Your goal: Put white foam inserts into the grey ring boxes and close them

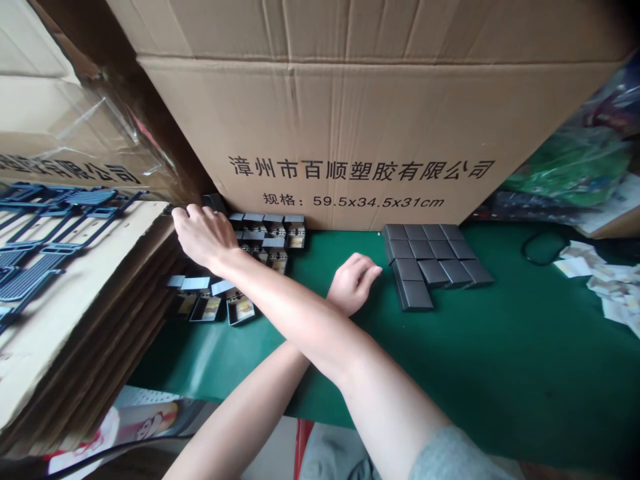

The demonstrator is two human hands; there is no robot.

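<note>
My forearms cross, the right one above the left. My right hand [205, 233] reaches to the far left, over a group of small open dark boxes [295, 233]; its fingers are bent down and their tips are hidden. More open boxes [242, 311] with flipped-up lids and yellowish contents lie in front of that hand. My left hand [354, 283] is in the middle of the table, with fingers curled and thumb near the index finger; anything in it cannot be made out. Just right of it, closed dark boxes [431, 249] lie side by side in rows.
A large cardboard carton [350, 120] stands behind the green table [480, 373]. At left, dark plastic frames [35, 267] lie on stacked cardboard [115, 287]. Small white pieces [613, 293] are heaped at right, near a black cord [543, 247] and a green plastic bag [575, 167].
</note>
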